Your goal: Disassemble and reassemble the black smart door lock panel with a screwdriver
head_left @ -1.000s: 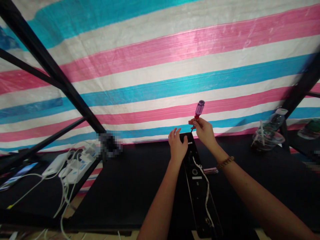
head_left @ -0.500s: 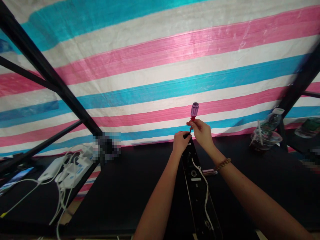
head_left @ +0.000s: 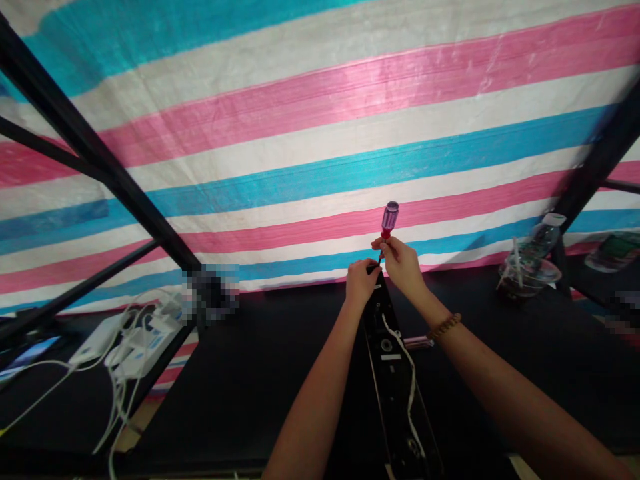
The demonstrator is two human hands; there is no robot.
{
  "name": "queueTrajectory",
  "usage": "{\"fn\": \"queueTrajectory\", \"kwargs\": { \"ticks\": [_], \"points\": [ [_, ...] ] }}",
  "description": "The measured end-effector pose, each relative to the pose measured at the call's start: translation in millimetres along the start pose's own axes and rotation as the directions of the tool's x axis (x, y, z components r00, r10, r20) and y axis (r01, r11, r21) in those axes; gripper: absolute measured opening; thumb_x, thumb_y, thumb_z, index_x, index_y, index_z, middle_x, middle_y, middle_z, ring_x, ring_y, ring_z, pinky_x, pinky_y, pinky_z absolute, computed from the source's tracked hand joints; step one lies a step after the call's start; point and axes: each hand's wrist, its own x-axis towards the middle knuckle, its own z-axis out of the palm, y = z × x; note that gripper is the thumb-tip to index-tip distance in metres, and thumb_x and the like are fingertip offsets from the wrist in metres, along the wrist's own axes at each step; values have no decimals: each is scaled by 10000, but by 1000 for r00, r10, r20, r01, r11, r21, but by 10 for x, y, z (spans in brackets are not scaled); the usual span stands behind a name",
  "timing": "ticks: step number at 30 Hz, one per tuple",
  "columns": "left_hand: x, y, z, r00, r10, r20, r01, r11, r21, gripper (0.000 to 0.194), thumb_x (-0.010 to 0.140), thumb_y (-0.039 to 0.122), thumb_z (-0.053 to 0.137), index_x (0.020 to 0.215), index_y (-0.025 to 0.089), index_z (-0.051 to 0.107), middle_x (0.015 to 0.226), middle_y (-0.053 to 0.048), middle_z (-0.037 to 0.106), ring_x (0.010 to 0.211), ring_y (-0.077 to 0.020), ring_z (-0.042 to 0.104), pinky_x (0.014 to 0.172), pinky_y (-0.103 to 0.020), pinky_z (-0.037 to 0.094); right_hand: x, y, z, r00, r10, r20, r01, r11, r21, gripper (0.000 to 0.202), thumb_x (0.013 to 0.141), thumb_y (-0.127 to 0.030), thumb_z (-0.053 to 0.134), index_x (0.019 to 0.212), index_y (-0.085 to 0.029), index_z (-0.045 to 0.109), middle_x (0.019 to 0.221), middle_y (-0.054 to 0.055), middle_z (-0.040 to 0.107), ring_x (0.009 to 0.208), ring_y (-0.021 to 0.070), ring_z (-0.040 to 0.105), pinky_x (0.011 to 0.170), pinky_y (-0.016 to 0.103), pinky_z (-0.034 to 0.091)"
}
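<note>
A long black panel-like device (head_left: 393, 380) lies lengthwise on the black table, with a white cable (head_left: 413, 393) running along its face. My left hand (head_left: 361, 283) is closed at the panel's far end, its fingertips pinching a small black part (head_left: 371, 269) whose kind I cannot make out. My right hand (head_left: 401, 265) pinches a screwdriver (head_left: 390, 218) low, near its red collar. The clear purple handle points up, and the shaft runs down toward the panel's far end beside my left fingertips. The tip is hidden.
Another purple-handled tool (head_left: 417, 343) lies right of the panel, by my right wrist. A lidded cup with a straw (head_left: 523, 277) and a clear bottle (head_left: 545, 237) stand at right. Left are a white power strip (head_left: 143, 350), tangled cables and a phone (head_left: 35, 353). A striped sheet (head_left: 300, 167) hangs behind.
The view has shifted slightly. Both hands remain at the panel's far end, and the screwdriver leans a touch more to the right.
</note>
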Motion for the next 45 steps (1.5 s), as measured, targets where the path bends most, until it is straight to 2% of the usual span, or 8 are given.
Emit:
{"fn": "queueTrajectory", "kwargs": {
  "ticks": [6, 11, 16, 22, 25, 29, 38, 45],
  "points": [
    [-7, 13, -1, 1000, -4, -1, 4, 1000, 11, 144, 862, 270, 640, 953, 216, 738, 952, -67, 731, 934, -225, 645, 894, -361, 477, -21, 14, 49, 989, 49, -142, -50, 999, -5, 213, 815, -425, 655, 812, -217, 612, 738, 20, 690, 639, 194, 652, 616, 316, 526],
    [-16, 3, -12, 1000, -6, -11, 5, 1000, -21, 102, 851, 251, 649, 903, 208, 725, 937, -57, 736, 908, -208, 648, 879, -347, 480, -10, 65, 45, 999, 32, -15, -32, 999, -20, 205, 898, -371, 517, 864, -214, 646, 811, 61, 742, 740, 231, 709, 693, 350, 546],
    [1, -21, 7, 1000, 0, -18, 0, 1000, -31, 87, 842, 236, 655, 875, 197, 726, 922, -53, 741, 888, -200, 653, 869, -342, 482, 18, 6, 12, 999, 23, -25, -25, 996, -90, 206, 902, -336, 492, 993, -202, 618, 886, 87, 753, 747, 229, 708, 686, 349, 533],
    [15, -50, 29, 1000, 3, -15, -3, 1000, -1, 111, 835, 246, 682, 923, 206, 736, 947, -57, 739, 927, -202, 657, 890, -344, 480, 6, 19, 6, 982, 83, -167, -85, 996, -7, 191, 817, -390, 640, 791, -206, 599, 727, 14, 693, 630, 183, 653, 634, 303, 510],
    [20, -55, 22, 1000, 13, -7, -13, 1000, 3, 118, 836, 247, 679, 928, 204, 739, 946, -59, 741, 930, -209, 660, 889, -348, 480, 17, 73, 1, 993, 67, -95, -69, 997, -16, 185, 849, -368, 589, 783, -203, 638, 733, 22, 711, 668, 194, 668, 680, 319, 520],
    [16, -31, 1, 1000, 24, -14, -24, 1000, -11, 106, 834, 225, 664, 904, 196, 738, 919, -48, 746, 890, -201, 665, 871, -337, 484, 30, 64, 4, 1000, 4, 24, -3, 999, -33, 213, 908, -302, 473, 1002, -199, 633, 956, 79, 753, 878, 229, 715, 758, 349, 535],
    [7, 28, -39, 1000, -3, 11, 3, 1000, -18, 95, 837, 219, 659, 900, 199, 727, 946, -51, 747, 918, -199, 664, 888, -340, 480, -20, 7, 50, 988, 51, -146, -55, 998, -25, 196, 826, -396, 637, 831, -200, 643, 796, 43, 715, 694, 198, 669, 672, 333, 551],
    [18, 41, -31, 999, -41, 24, 41, 999, 0, 80, 834, 228, 654, 873, 205, 719, 940, -41, 749, 914, -201, 658, 868, -339, 487, -24, 62, 23, 1000, 15, -4, -15, 999, 38, 209, 903, -309, 499, 992, -193, 648, 881, 69, 743, 810, 216, 709, 743, 366, 568]
  ]
}}
